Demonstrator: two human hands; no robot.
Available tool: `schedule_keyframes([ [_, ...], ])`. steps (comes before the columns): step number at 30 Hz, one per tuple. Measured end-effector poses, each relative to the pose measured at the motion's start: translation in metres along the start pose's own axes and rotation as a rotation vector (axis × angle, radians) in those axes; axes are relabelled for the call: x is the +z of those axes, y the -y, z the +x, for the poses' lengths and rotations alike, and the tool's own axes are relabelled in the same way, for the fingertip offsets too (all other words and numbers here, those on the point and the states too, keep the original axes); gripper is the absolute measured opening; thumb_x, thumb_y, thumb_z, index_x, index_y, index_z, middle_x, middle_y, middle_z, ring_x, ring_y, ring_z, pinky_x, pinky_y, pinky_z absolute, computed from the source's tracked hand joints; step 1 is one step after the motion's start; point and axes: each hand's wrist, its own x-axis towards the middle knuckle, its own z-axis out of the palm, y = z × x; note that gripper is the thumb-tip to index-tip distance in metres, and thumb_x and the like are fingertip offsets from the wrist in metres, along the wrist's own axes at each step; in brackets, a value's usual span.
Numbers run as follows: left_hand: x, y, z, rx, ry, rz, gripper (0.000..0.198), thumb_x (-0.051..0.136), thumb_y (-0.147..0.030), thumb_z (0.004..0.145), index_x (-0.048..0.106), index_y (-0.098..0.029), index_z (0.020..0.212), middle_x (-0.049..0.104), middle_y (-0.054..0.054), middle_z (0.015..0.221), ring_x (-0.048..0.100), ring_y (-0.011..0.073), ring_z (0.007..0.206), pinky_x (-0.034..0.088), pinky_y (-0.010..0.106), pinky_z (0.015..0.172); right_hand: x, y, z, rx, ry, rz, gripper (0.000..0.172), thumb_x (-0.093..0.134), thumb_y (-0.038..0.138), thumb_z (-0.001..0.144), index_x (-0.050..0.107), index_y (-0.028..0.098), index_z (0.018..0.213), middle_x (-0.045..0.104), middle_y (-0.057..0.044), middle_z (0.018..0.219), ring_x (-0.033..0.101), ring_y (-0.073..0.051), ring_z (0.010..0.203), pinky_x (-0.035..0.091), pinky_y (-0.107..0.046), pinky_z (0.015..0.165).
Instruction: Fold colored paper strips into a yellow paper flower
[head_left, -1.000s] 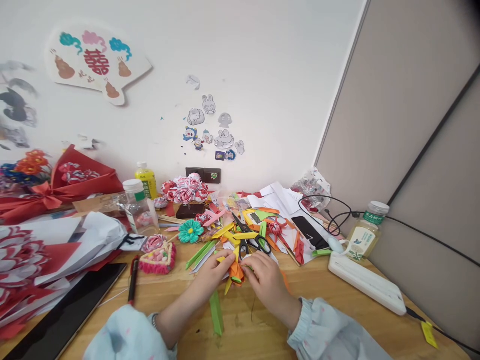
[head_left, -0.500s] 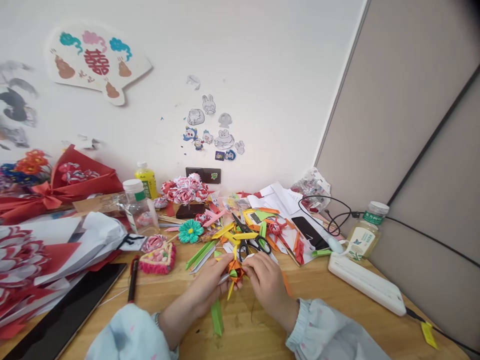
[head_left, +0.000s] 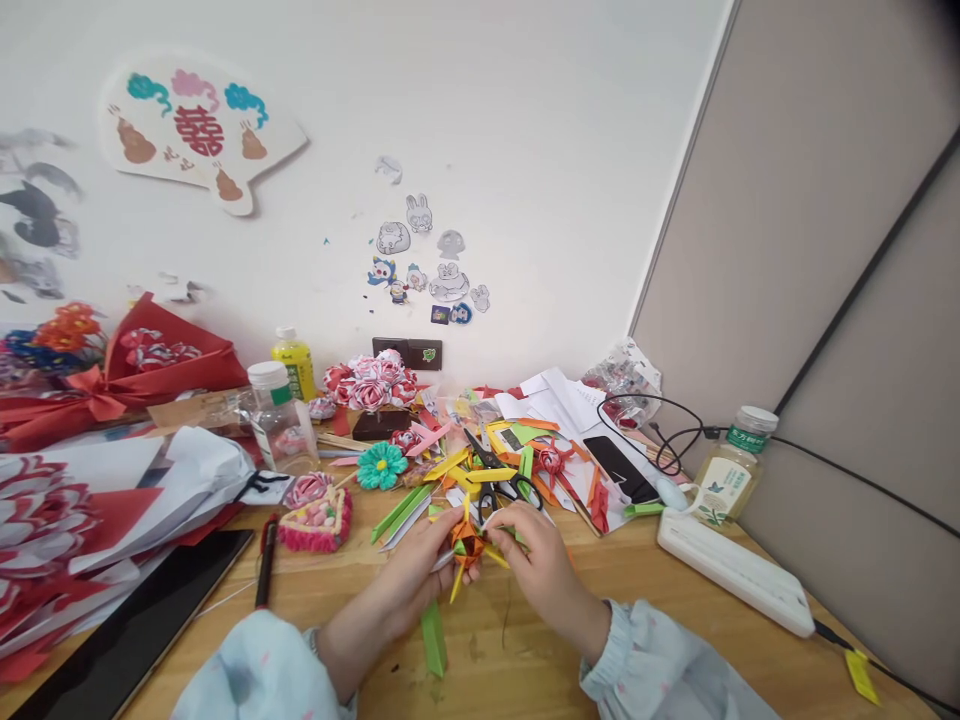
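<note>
A small folded paper piece (head_left: 466, 545) of orange, yellow and green strips is held just above the wooden table (head_left: 525, 660), between both hands. My left hand (head_left: 420, 565) pinches its left side. My right hand (head_left: 536, 565) grips its right side with curled fingers. Yellow strip ends stick out from the piece. Directly below it a green paper strip (head_left: 433, 637) lies on the table. Black-handled scissors (head_left: 499, 478) rest on loose coloured strips right behind the hands.
A black tablet (head_left: 135, 630) and a red pen (head_left: 265, 560) lie at the left. Red and white paper flowers (head_left: 67, 500), a heart-shaped craft (head_left: 319, 518), bottles (head_left: 274, 415) and a phone (head_left: 619, 465) crowd the back. A white power strip (head_left: 735, 570) and a drink bottle (head_left: 726, 470) stand at the right.
Both hands have turned and lifted the folded piece slightly; its yellow ends now splay out more. The view has shifted a little downward.
</note>
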Motion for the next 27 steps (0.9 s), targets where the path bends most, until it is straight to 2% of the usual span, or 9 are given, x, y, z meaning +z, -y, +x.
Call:
schedule_keyframes([
  [4, 0.000, -0.005, 0.000, -0.007, -0.026, -0.021, 0.022, 0.058, -0.039, 0.078, 0.061, -0.017, 0.081, 0.060, 0.001, 0.065, 0.051, 0.0114, 0.055, 0.042, 0.020, 0.046, -0.006, -0.006, 0.003, 0.134, -0.114, 0.040, 0.013, 0.046, 0.022, 0.088, 0.059, 0.021, 0.085, 0.064, -0.003, 0.081, 0.060, -0.017, 0.076, 0.046, -0.027, 0.067],
  [7, 0.002, -0.007, -0.003, -0.009, 0.005, -0.008, 0.026, 0.054, -0.042, 0.081, 0.060, -0.017, 0.087, 0.065, 0.004, 0.069, 0.053, 0.0130, 0.056, 0.042, 0.022, 0.048, -0.012, -0.011, 0.006, 0.159, -0.222, -0.041, 0.016, 0.043, 0.023, 0.089, 0.059, 0.020, 0.090, 0.064, -0.005, 0.086, 0.059, -0.019, 0.081, 0.046, -0.030, 0.070],
  [10, 0.003, -0.007, -0.006, 0.007, 0.026, 0.054, 0.028, 0.057, -0.046, 0.079, 0.060, -0.019, 0.083, 0.067, 0.005, 0.075, 0.053, 0.0133, 0.056, 0.044, 0.024, 0.051, -0.018, -0.016, 0.011, 0.149, -0.272, -0.168, 0.020, 0.042, 0.023, 0.089, 0.060, 0.021, 0.099, 0.062, -0.007, 0.094, 0.055, -0.022, 0.091, 0.044, -0.037, 0.079],
  [12, 0.002, -0.006, -0.007, 0.006, 0.016, 0.135, 0.030, 0.060, -0.049, 0.076, 0.060, -0.019, 0.079, 0.067, 0.004, 0.077, 0.055, 0.0134, 0.059, 0.044, 0.024, 0.054, -0.021, -0.017, 0.013, 0.124, -0.260, -0.248, 0.021, 0.045, 0.024, 0.089, 0.061, 0.022, 0.102, 0.059, -0.008, 0.100, 0.052, -0.024, 0.097, 0.042, -0.041, 0.084],
  [14, -0.001, -0.004, -0.005, 0.026, -0.049, 0.263, 0.034, 0.062, -0.052, 0.072, 0.062, -0.019, 0.080, 0.067, 0.002, 0.076, 0.057, 0.0140, 0.062, 0.044, 0.024, 0.057, -0.022, -0.017, 0.013, 0.093, -0.250, -0.289, 0.019, 0.048, 0.024, 0.087, 0.064, 0.023, 0.099, 0.057, -0.008, 0.102, 0.050, -0.025, 0.098, 0.041, -0.042, 0.085],
  [17, -0.006, -0.001, 0.001, 0.148, -0.159, 0.515, 0.037, 0.064, -0.053, 0.069, 0.067, -0.019, 0.084, 0.069, 0.003, 0.082, 0.060, 0.0179, 0.073, 0.045, 0.026, 0.066, -0.019, -0.011, 0.011, 0.005, -0.189, -0.262, 0.013, 0.052, 0.023, 0.085, 0.065, 0.024, 0.087, 0.056, -0.007, 0.098, 0.051, -0.023, 0.094, 0.042, -0.040, 0.081],
  [19, -0.008, -0.001, 0.004, 0.227, -0.156, 0.623, 0.035, 0.064, -0.051, 0.068, 0.070, -0.020, 0.084, 0.071, 0.005, 0.089, 0.060, 0.0222, 0.084, 0.046, 0.029, 0.075, -0.015, -0.006, 0.009, -0.068, -0.091, -0.226, 0.010, 0.055, 0.022, 0.084, 0.065, 0.023, 0.082, 0.057, -0.005, 0.095, 0.051, -0.022, 0.092, 0.043, -0.038, 0.079],
  [23, -0.008, -0.001, 0.005, 0.250, -0.074, 0.654, 0.033, 0.062, -0.049, 0.071, 0.072, -0.022, 0.088, 0.072, 0.005, 0.095, 0.061, 0.0255, 0.093, 0.045, 0.032, 0.084, -0.006, -0.003, 0.006, -0.115, 0.033, -0.218, 0.012, 0.055, 0.016, 0.083, 0.065, 0.022, 0.080, 0.058, -0.005, 0.094, 0.051, -0.021, 0.090, 0.043, -0.036, 0.078],
  [27, -0.006, 0.001, 0.002, 0.229, -0.085, 0.565, 0.037, 0.062, -0.051, 0.071, 0.070, -0.022, 0.092, 0.070, 0.006, 0.104, 0.058, 0.0262, 0.103, 0.041, 0.035, 0.093, -0.004, -0.009, 0.007, -0.022, -0.017, -0.150, 0.009, 0.056, 0.017, 0.082, 0.063, 0.022, 0.087, 0.060, -0.005, 0.091, 0.053, -0.021, 0.088, 0.044, -0.034, 0.077],
])
